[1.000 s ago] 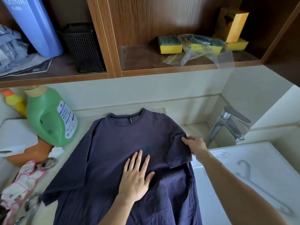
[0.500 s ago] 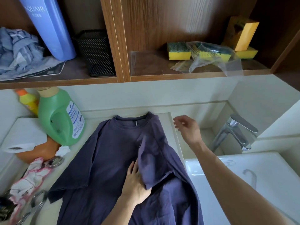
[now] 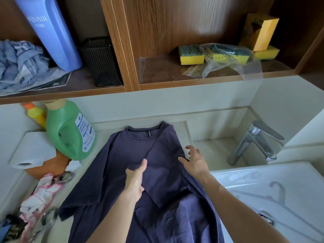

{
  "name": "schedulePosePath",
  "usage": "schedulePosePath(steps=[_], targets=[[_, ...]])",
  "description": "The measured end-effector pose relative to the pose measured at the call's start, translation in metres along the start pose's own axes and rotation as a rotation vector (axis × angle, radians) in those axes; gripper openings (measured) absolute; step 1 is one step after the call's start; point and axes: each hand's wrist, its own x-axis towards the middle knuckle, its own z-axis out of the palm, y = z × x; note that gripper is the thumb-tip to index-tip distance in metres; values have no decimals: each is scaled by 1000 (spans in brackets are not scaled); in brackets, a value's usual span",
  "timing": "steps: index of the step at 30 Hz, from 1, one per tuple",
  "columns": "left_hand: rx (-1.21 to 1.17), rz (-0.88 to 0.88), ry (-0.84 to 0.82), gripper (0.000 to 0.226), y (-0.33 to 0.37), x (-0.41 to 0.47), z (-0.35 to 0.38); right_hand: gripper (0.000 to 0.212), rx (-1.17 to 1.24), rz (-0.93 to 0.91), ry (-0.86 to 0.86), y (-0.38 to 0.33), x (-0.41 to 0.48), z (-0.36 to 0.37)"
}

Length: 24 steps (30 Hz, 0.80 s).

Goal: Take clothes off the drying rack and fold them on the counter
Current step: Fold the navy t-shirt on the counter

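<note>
Since a moment ago the right hand (image 3: 194, 160) has dropped, fingers spread, onto the folded shirt (image 3: 108, 181) on the counter (image 3: 103, 135); the left hand (image 3: 135, 178) lies flat, fingertips under the sleeve (image 3: 163, 179).

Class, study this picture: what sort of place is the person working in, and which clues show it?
Probably a home laundry or utility corner: a green detergent jug on the counter, a white sink with a chrome tap, and scrubbing sponges on the wooden shelf above.
</note>
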Motion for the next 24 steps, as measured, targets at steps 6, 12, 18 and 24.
schedulePosePath(steps=[6, 12, 18, 24], targets=[[258, 452, 195, 41, 22, 12, 4, 46, 91, -67, 9, 1, -3, 6], [738, 488, 308, 36, 44, 40, -34, 33, 71, -84, -128, 0, -11, 12], [820, 361, 278, 48, 54, 50, -54, 40, 69, 2, -238, 17, -8, 14], [881, 489, 248, 87, 36, 21, -44, 49, -59, -28, -166, 16, -4, 18]])
